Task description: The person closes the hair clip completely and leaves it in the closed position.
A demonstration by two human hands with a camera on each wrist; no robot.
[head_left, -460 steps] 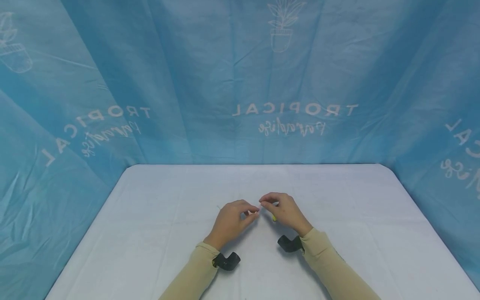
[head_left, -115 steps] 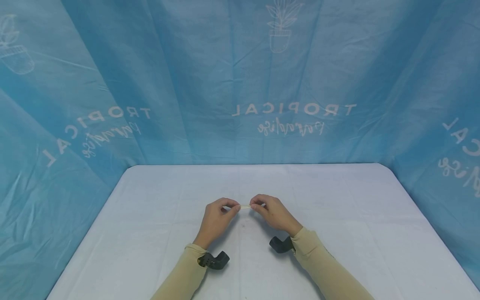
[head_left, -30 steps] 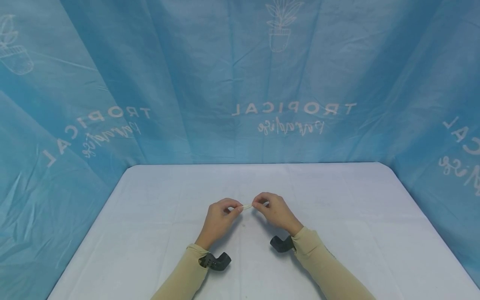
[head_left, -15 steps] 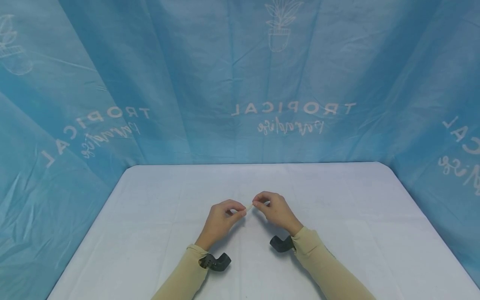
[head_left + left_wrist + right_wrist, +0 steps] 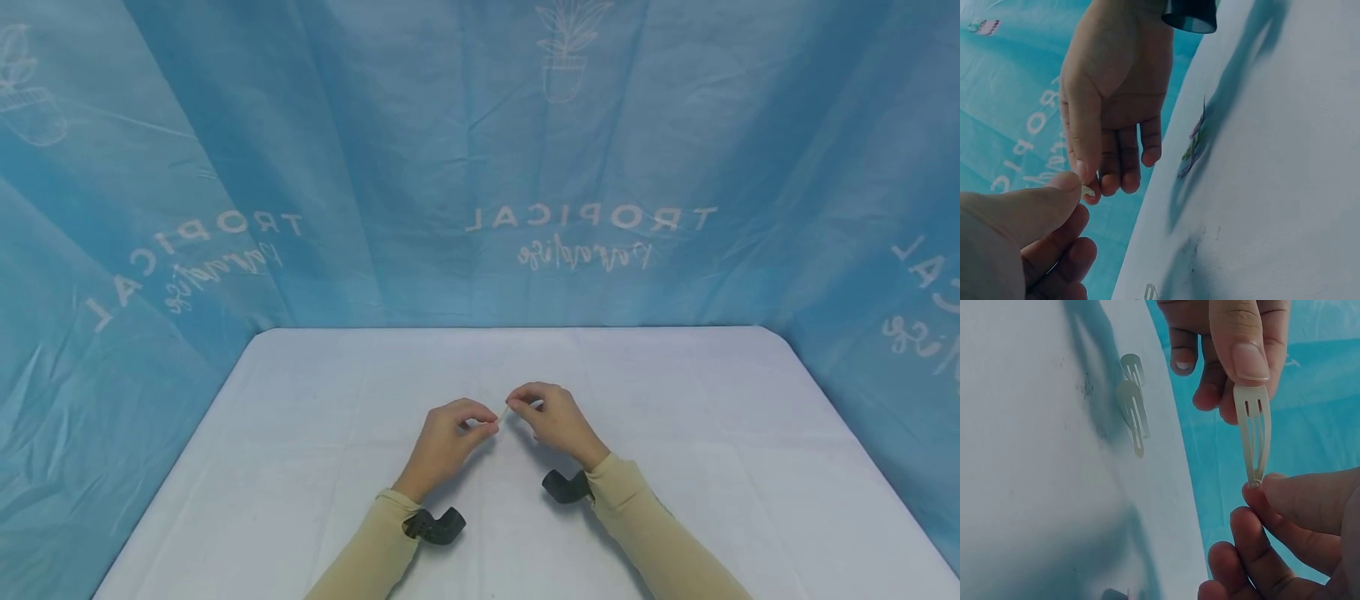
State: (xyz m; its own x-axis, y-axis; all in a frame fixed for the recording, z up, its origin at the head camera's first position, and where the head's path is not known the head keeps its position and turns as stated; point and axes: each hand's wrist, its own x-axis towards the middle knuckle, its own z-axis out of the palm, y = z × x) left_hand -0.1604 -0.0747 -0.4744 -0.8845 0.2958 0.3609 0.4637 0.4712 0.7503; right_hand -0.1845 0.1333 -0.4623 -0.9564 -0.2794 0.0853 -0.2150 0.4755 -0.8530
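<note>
A pale cream hair clip with long slots is held between both hands, above the table. In the right wrist view, the thumb and fingers of the left hand pinch the clip's broad end, while the right hand pinches its narrow end between thumb and index finger. Only a small bit of the clip shows in the left wrist view, between the left hand and the right hand. In the head view the left hand is slightly lower than the right hand.
On the white tabletop, two pale clips lie overlapping in the right wrist view. Purple and green thin pieces lie near the right hand's shadow in the left wrist view. Blue curtains surround the table.
Over the last second the left hand has moved slightly right and down, and the held clip has tilted from nearly level to steeper. A yellow piece beside the right hand in the oldest frame no longer shows.
</note>
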